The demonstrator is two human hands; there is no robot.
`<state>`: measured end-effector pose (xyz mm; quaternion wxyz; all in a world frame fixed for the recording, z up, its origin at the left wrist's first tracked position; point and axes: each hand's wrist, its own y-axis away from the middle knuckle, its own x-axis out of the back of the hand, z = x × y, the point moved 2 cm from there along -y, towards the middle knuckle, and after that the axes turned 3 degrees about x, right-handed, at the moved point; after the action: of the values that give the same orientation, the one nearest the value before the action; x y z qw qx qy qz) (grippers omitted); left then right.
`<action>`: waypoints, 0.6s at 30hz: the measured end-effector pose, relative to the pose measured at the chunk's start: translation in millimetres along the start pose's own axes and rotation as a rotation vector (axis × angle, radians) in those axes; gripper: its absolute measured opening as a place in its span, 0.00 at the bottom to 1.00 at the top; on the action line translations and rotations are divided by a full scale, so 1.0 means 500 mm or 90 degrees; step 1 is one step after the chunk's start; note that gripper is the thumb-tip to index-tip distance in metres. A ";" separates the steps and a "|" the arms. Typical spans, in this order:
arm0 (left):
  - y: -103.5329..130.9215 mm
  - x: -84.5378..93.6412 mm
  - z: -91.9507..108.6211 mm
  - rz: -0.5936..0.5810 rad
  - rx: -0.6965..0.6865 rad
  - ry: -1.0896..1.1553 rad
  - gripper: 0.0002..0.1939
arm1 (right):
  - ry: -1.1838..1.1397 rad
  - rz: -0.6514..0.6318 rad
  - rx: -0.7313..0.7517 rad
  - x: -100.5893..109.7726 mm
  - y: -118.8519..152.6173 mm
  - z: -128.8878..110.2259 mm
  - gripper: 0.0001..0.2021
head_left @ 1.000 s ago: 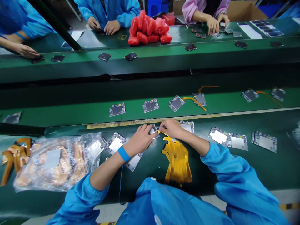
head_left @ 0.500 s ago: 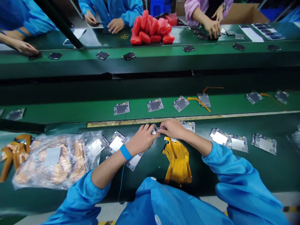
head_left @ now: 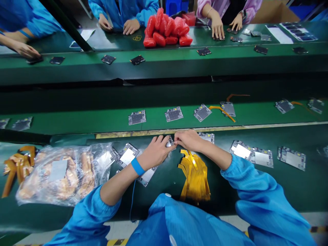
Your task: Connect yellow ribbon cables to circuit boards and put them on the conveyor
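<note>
- The left hand [head_left: 156, 150] is half curled over a circuit board [head_left: 170, 141], its thumb and fingers on it, keeping hold of it at the table's far edge.
- The right hand [head_left: 189, 140] meets it from the other side, thumb and forefinger drawn close together at the board's right edge; whether anything is pinched between them cannot be told.
- A fanned pile of yellow flex cables [head_left: 194, 174] lies on the green worktable [head_left: 164, 184], just nearer the person than the right hand.
- A blue wrist strap [head_left: 137, 166] circles the left wrist, a thin blue cord [head_left: 132, 201] hanging below it.
- Silver-shielded boards [head_left: 127, 155] lie beside and partly beneath the left forearm; other shielded boards [head_left: 291, 158] rest to the right.
- At far left, a clear plastic bag [head_left: 80, 160] holds orange cables, with loose orange flex cables [head_left: 19, 164] beside it.
- Beyond the table, a green conveyor belt [head_left: 110, 118] carries spaced bare-topped boards [head_left: 174, 114], some with orange flex cables.
- Across from it, co-workers' hands [head_left: 217, 29] flank red wrapped bundles [head_left: 166, 30].
</note>
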<state>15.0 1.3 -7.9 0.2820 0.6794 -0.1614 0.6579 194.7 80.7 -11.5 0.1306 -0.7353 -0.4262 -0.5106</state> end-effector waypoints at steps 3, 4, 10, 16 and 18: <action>0.012 0.000 -0.002 0.012 0.004 -0.002 0.23 | 0.011 -0.013 -0.002 0.006 0.002 -0.003 0.06; 0.017 0.000 -0.003 0.016 0.013 -0.002 0.22 | 0.006 -0.015 -0.001 0.008 0.003 -0.003 0.06; 0.034 0.003 -0.013 0.001 0.079 0.015 0.21 | -0.102 0.090 -0.037 0.032 -0.014 0.060 0.13; 0.024 -0.003 -0.024 -0.032 0.087 0.045 0.23 | 0.007 0.158 -0.143 0.089 -0.098 0.154 0.17; 0.021 -0.005 -0.027 -0.036 0.087 0.056 0.23 | 0.022 0.139 -0.166 0.104 -0.121 0.169 0.27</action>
<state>-2.3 0.6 -8.8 0.2606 0.6718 -0.0844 0.6883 208.8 195.7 -19.0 0.0964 -0.7791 -0.2718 -0.5567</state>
